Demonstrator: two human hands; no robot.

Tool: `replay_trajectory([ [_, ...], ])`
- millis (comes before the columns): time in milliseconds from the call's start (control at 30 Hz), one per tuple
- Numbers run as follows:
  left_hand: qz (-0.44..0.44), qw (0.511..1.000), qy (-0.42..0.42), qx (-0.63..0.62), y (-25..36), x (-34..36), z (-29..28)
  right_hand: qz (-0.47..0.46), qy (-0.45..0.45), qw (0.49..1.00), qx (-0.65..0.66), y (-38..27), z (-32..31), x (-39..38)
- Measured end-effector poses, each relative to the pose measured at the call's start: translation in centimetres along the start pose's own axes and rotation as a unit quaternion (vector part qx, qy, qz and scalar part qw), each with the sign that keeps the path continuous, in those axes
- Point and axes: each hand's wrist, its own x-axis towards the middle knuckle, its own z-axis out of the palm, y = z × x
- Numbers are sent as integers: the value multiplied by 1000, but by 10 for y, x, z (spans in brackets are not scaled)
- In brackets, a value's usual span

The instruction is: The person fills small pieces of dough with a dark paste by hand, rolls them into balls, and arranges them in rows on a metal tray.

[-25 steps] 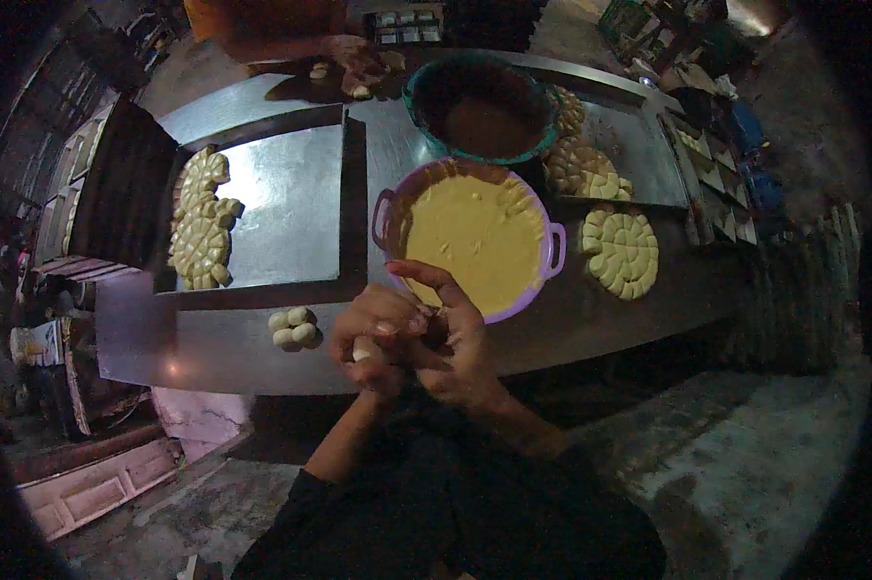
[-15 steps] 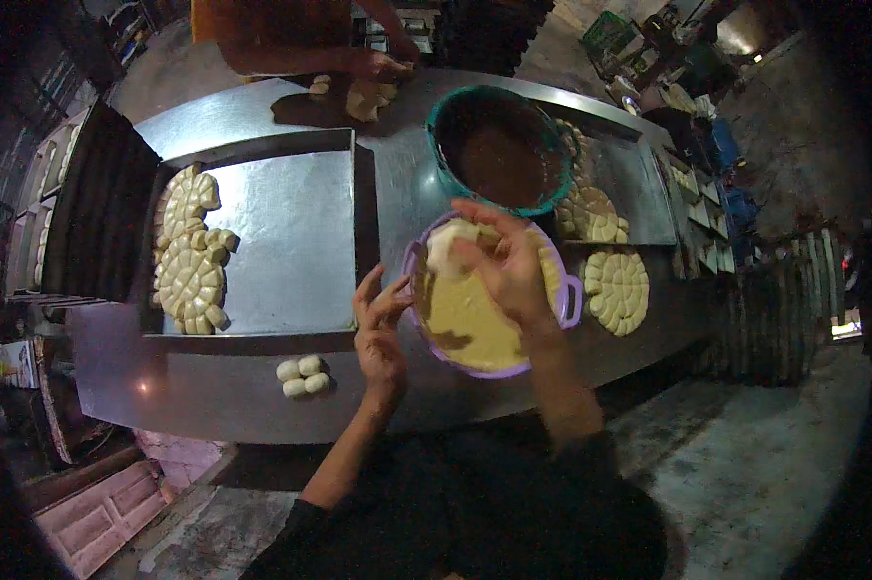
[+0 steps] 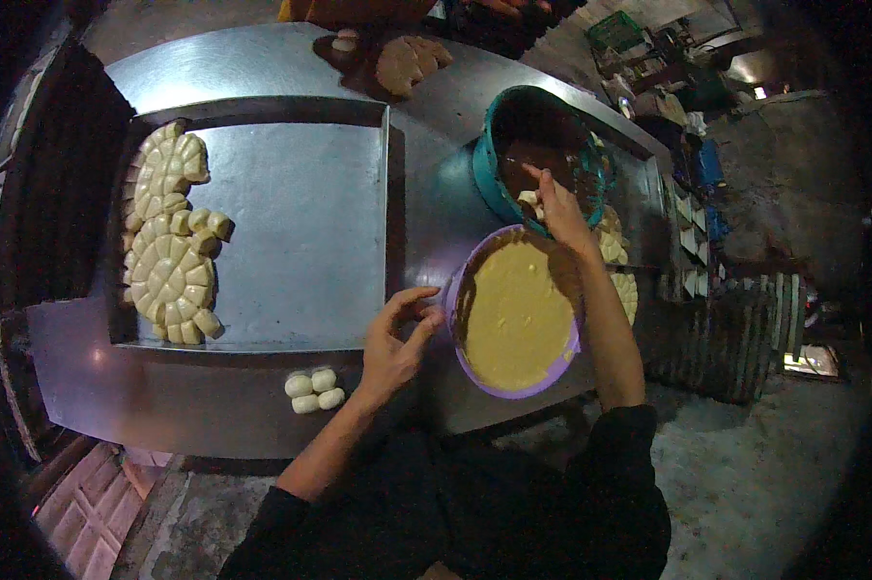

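My right hand (image 3: 561,211) reaches over the teal basin (image 3: 492,179), its fingers closed on a pale dough piece (image 3: 528,200) above the dark brown contents. Just nearer to me stands a purple basin (image 3: 463,362) of thick yellow batter (image 3: 518,314). At that basin's left rim is my left hand (image 3: 400,338), its fingers bent and apart with nothing in them. To the left of my left wrist, several small dough balls (image 3: 314,390) sit together on the metal table (image 3: 247,416).
A large metal tray (image 3: 291,222) fills the table's left part, with scored rounds of dough pieces (image 3: 170,271) along its left side. Another tray with dough lies behind my right arm. A flat dough piece (image 3: 412,65) lies at the far edge, near another person.
My right hand has moved away from me, from over the purple basin to the teal one, with the dough piece. The left hand stays by the purple rim. The view has shifted.
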Motion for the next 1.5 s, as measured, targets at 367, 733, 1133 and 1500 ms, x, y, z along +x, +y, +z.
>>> replay_trajectory([
  [367,-163,948,-40,-270,69,-17,28,-109,-33,822,558,-120,34,-177],
  [733,-162,904,65,-390,91,-80,92,-322,-34,876,358,-51,4,-255],
  [1133,119,991,18,-62,78,-156,178,-423,25,825,374,20,-15,-326],
  [1500,72,985,137,71,88,-213,195,-578,-2,793,193,10,-42,-373],
])
